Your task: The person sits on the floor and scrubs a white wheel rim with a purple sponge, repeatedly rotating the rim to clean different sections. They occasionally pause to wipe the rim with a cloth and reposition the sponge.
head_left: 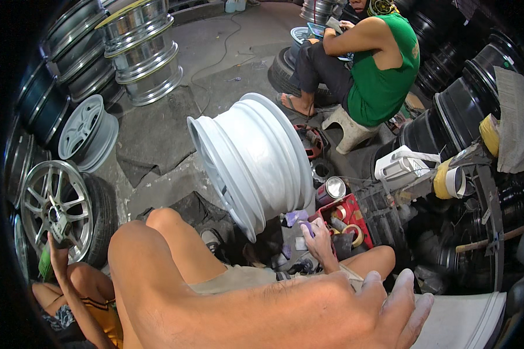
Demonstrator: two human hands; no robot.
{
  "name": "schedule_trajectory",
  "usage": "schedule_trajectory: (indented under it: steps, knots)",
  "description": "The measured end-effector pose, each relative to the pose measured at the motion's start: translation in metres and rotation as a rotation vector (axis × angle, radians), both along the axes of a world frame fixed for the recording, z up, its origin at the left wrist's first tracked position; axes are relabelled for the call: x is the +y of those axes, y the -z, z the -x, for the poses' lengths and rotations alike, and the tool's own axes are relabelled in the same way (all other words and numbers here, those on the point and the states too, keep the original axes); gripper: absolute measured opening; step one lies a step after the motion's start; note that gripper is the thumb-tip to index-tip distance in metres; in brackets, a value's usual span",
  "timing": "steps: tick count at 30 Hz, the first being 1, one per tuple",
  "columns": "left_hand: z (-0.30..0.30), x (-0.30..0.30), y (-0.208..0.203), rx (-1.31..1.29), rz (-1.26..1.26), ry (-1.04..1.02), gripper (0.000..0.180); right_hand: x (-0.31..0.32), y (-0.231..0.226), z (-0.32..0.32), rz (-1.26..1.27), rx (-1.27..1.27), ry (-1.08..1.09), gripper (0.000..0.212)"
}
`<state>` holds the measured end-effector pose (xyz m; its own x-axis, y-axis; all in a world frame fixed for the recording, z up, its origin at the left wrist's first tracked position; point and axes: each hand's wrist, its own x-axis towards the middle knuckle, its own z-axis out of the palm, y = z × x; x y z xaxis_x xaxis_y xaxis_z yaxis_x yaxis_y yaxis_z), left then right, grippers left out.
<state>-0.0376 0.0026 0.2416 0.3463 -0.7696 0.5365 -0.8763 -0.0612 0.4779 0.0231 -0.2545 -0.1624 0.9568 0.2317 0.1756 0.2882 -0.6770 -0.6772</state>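
Note:
My left arm crosses the foreground with its elbow bent at the left. At its end my left hand (384, 308) is open, back upward, white dust on its fingertips, and I see nothing in it. Beyond it my right hand (321, 245) is closed on a small purple sanding pad (308, 229), low beside the wheel. In front of my knees a pale grey-white wheel rim (268, 157) stands on its edge, its barrel facing right; neither hand touches it. Purple and whitish scraps (296, 217) lie near my right hand.
A red crate (355, 216) holds tape rolls, with a metal can (334, 189) beside it. At the back right a person in a green top (381, 75) sits on a stool (349, 129). Another person's hand (57, 244) is by a spoked wheel (55, 203). Stacked rims (140, 52) line the left.

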Motion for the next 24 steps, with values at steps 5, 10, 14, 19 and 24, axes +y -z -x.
schedule_trajectory:
  steps: [5,10,14,19,24]
  knots:
    - [0.0,0.0,0.001,-0.003,0.009,0.001,0.04,0.001,-0.006,0.001,-0.029,0.03,0.002,0.029]
    - [0.0,0.0,0.003,-0.002,0.014,0.003,0.038,-0.001,-0.004,0.001,-0.027,0.009,0.007,0.025]
    - [0.002,0.0,0.004,-0.008,0.014,-0.003,0.037,0.0,-0.005,0.001,-0.025,0.011,-0.01,0.025]
    - [0.005,-0.002,0.007,-0.014,0.014,-0.022,0.037,0.003,-0.001,-0.002,-0.033,-0.002,-0.027,0.026]
    - [-0.004,-0.016,0.015,-0.04,0.061,-0.024,0.038,-0.004,-0.001,0.001,-0.028,0.002,-0.001,0.027]
